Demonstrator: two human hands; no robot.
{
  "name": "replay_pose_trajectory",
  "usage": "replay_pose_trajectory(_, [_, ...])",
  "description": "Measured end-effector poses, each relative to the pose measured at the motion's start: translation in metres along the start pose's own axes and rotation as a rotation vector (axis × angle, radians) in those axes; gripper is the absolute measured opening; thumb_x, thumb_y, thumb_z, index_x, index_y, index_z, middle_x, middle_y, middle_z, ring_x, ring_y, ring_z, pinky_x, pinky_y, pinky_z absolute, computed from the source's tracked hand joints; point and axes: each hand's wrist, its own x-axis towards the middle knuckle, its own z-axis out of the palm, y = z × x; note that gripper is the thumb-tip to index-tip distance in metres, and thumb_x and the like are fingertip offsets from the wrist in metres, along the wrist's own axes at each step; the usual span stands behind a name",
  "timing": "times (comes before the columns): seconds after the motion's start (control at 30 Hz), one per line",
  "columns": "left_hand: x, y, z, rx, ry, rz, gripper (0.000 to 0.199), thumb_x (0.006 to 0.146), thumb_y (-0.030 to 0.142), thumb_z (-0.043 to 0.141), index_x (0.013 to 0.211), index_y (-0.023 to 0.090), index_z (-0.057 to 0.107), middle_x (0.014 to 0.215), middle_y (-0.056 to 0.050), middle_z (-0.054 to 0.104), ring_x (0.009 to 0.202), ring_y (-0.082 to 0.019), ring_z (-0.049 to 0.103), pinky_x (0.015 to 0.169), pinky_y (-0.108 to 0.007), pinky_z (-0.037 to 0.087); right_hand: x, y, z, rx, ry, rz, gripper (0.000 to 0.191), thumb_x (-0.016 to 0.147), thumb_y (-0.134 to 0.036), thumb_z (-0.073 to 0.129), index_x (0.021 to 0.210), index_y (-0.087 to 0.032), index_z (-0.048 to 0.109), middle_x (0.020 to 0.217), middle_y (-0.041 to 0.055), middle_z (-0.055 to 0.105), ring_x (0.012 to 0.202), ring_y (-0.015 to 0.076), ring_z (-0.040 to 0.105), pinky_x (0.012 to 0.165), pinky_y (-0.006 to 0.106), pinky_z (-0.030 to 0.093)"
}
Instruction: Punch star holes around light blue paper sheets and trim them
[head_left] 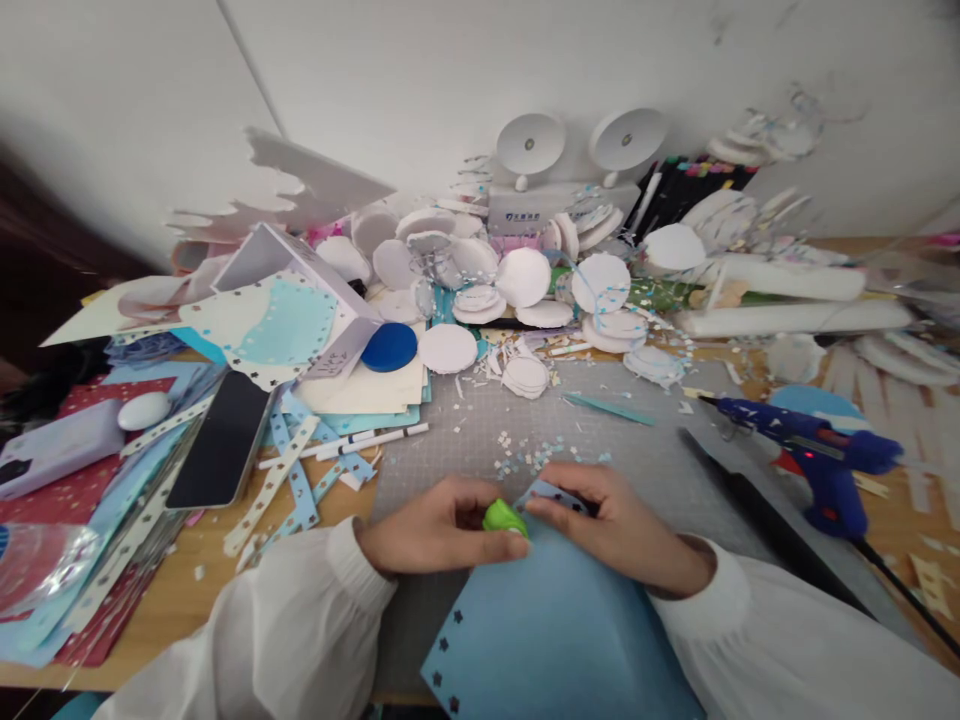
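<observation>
A blue sheet (559,630) with flower-shaped holes along its lower left edge lies over the front of the grey cutting mat (442,440). My left hand (442,527) is closed around a small green punch (505,518) at the sheet's upper corner. My right hand (611,525) pinches that corner between thumb and fingers, beside the punch. More dark holes show near the right fingertips. Tiny blue and white paper bits (525,453) are scattered on the mat just beyond both hands.
A blue glue gun (832,450) and a long dark blade (765,520) lie at the right. Phone (220,440), punched strips and paper stacks sit left. White discs (448,349), a blue lid (389,347) and a white box (330,290) stand behind.
</observation>
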Motion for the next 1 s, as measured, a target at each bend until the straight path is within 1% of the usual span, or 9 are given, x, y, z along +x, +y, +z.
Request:
replay_pose_trajectory(0.13, [-0.001, -0.002, -0.001, 0.027, -0.031, 0.000, 0.037, 0.074, 0.047, 0.066, 0.068, 0.014, 0.051, 0.057, 0.005, 0.043, 0.052, -0.007, 0.038, 0.047, -0.019, 0.029, -0.001, -0.001, 0.001, 0.003, -0.006, 0.005, 0.030, 0.088, -0.036, 0.053, 0.063, -0.019, 0.048, 0.061, -0.0033, 0.044, 0.060, 0.0116, 0.042, 0.054, 0.023, 0.034])
replay_pose_trajectory(0.47, [-0.002, -0.007, 0.007, 0.039, 0.108, 0.103, 0.046, 0.073, 0.053, 0.064, 0.058, 0.017, 0.039, 0.052, 0.007, 0.034, 0.049, -0.006, 0.031, 0.044, -0.020, 0.024, 0.002, -0.004, 0.004, 0.010, 0.043, -0.013, 0.028, 0.087, -0.033, 0.052, 0.063, -0.019, 0.049, 0.061, -0.0027, 0.046, 0.059, 0.0118, 0.042, 0.054, 0.024, 0.034])
replay_pose_trajectory(0.63, [-0.003, -0.010, 0.009, 0.013, 0.114, 0.101, 0.044, 0.075, 0.050, 0.064, 0.060, 0.017, 0.039, 0.053, 0.007, 0.034, 0.048, -0.006, 0.030, 0.044, -0.020, 0.021, 0.002, -0.003, 0.006, 0.035, 0.052, 0.002, 0.028, 0.087, -0.033, 0.052, 0.063, -0.020, 0.048, 0.060, -0.0038, 0.045, 0.059, 0.0117, 0.042, 0.054, 0.023, 0.034])
replay_pose_trajectory(0.7, [-0.003, -0.011, 0.010, 0.009, 0.120, 0.104, 0.043, 0.075, 0.048, 0.064, 0.060, 0.016, 0.040, 0.053, 0.007, 0.033, 0.048, -0.005, 0.029, 0.044, -0.020, 0.021, 0.002, -0.004, 0.005, 0.054, 0.049, -0.006, 0.024, 0.088, -0.033, 0.051, 0.068, -0.020, 0.049, 0.064, -0.0031, 0.047, 0.062, 0.0126, 0.044, 0.058, 0.024, 0.037])
replay_pose_trajectory(0.77, [-0.003, -0.012, 0.010, 0.018, 0.115, 0.118, 0.040, 0.077, 0.046, 0.064, 0.062, 0.016, 0.041, 0.054, 0.007, 0.033, 0.049, -0.005, 0.029, 0.044, -0.020, 0.022, 0.003, -0.005, 0.004, 0.098, 0.010, -0.023, 0.017, 0.087, -0.036, 0.051, 0.081, -0.021, 0.052, 0.075, -0.0013, 0.051, 0.070, 0.0141, 0.049, 0.065, 0.025, 0.040])
replay_pose_trajectory(0.8, [-0.003, -0.013, 0.011, 0.023, 0.109, 0.125, 0.039, 0.077, 0.045, 0.063, 0.063, 0.016, 0.041, 0.054, 0.006, 0.034, 0.049, -0.006, 0.030, 0.045, -0.020, 0.022, 0.002, -0.005, 0.003, 0.121, -0.021, -0.031, 0.019, 0.085, -0.040, 0.053, 0.090, -0.021, 0.052, 0.083, 0.0000, 0.053, 0.074, 0.0153, 0.051, 0.069, 0.026, 0.042])
replay_pose_trajectory(0.87, [-0.002, -0.014, 0.011, 0.037, 0.099, 0.131, 0.038, 0.078, 0.045, 0.063, 0.064, 0.015, 0.043, 0.055, 0.006, 0.035, 0.050, -0.006, 0.031, 0.045, -0.020, 0.022, 0.002, -0.006, 0.001, 0.141, -0.081, -0.036, 0.041, 0.077, -0.049, 0.062, 0.104, -0.022, 0.049, 0.095, 0.0025, 0.053, 0.082, 0.0182, 0.053, 0.073, 0.028, 0.044])
replay_pose_trajectory(0.93, [-0.002, -0.015, 0.012, 0.053, 0.095, 0.136, 0.039, 0.078, 0.046, 0.062, 0.063, 0.015, 0.044, 0.055, 0.005, 0.036, 0.050, -0.006, 0.031, 0.045, -0.020, 0.023, 0.002, -0.006, 0.000, 0.131, -0.118, -0.031, 0.059, 0.066, -0.055, 0.071, 0.109, -0.022, 0.047, 0.101, 0.0036, 0.053, 0.086, 0.0204, 0.053, 0.074, 0.029, 0.044])
replay_pose_trajectory(1.0, [-0.001, -0.016, 0.012, 0.065, 0.090, 0.138, 0.041, 0.078, 0.048, 0.062, 0.061, 0.015, 0.044, 0.054, 0.005, 0.036, 0.050, -0.006, 0.031, 0.045, -0.021, 0.023, 0.002, -0.007, 0.000, 0.124, -0.147, -0.023, 0.065, 0.060, -0.056, 0.075, 0.109, -0.023, 0.047, 0.101, 0.0031, 0.053, 0.089, 0.0210, 0.052, 0.077, 0.030, 0.044])
